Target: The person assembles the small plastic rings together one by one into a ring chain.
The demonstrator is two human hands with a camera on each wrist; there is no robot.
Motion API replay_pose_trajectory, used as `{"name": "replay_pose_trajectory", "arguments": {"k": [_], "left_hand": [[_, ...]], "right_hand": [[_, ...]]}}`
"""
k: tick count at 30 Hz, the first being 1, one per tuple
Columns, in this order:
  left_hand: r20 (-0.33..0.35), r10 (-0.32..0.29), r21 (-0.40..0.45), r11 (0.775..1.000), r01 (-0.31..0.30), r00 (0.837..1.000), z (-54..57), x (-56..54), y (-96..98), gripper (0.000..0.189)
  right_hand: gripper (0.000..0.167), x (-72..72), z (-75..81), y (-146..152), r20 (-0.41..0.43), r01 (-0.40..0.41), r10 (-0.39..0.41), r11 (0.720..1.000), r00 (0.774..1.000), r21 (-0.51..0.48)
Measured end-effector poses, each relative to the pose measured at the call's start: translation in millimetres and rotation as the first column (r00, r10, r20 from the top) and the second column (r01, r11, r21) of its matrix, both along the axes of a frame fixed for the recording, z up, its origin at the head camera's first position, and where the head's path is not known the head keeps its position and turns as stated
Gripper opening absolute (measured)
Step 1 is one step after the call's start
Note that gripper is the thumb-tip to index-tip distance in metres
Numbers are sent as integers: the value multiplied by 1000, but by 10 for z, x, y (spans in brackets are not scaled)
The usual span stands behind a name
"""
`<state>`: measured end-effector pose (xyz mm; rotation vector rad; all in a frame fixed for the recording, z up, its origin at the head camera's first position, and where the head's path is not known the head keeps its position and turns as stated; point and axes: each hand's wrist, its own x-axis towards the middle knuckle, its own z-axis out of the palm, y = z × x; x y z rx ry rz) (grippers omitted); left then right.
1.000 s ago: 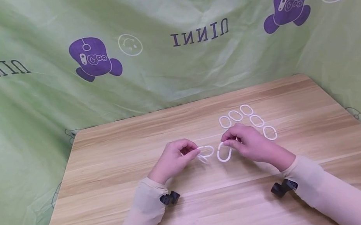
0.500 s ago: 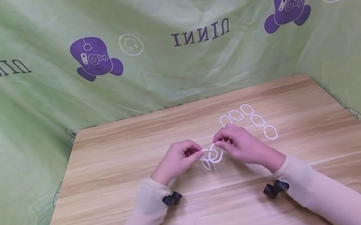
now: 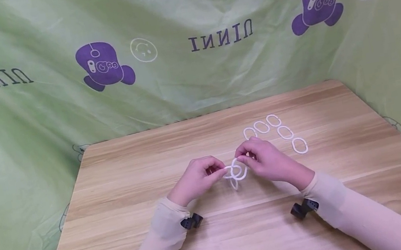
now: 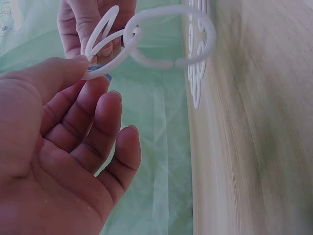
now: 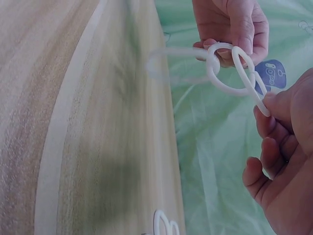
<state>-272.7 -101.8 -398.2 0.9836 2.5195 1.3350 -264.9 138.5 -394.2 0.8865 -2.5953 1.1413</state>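
Two light pinches: my left hand (image 3: 198, 180) has the left ring (image 5: 230, 91) between thumb and fingertip, my right hand (image 3: 267, 160) the right ring (image 5: 248, 83) likewise, other fingers loosely bent. The hanging ring (image 4: 211, 44) dangles from the left ring, just below and between the hands. I judge the step as linking left and right rings; they cross, but I can't tell if they're joined. Next calls for easing the gap past the rim, gently. Five loose rings (image 3: 293, 145) lie beyond my right hand.
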Motion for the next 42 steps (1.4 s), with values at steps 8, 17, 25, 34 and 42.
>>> {"name": "replay_pose_trajectory", "arguments": {"k": [8, 17, 25, 34, 42], "left_hand": [[-12, -17, 4, 1000, 17, 1000, 10, -7, -5, 6], [-26, -16, 7, 1000, 16, 1000, 18, 10, -4, 6], [-2, -59, 36, 998, 59, 998, 35, 21, 6, 5], [-13, -16, 22, 1000, 16, 1000, -8, -5, 7, 8], [-1, 32, 11, 999, -32, 999, -41, -4, 33, 7]], "right_hand": [[5, -10, -17, -1, -9, 16, -16, 1000, 1000, 7], [2, -16, -39, -5, -15, 9, -9, 1000, 1000, 18], [2, -12, -61, -26, -20, 18, -18, 1000, 1000, 18], [5, 5, -39, -35, -5, 61, -61, 998, 998, -16], [5, 32, -26, -93, -5, 102, -103, 988, 995, -119]]}}
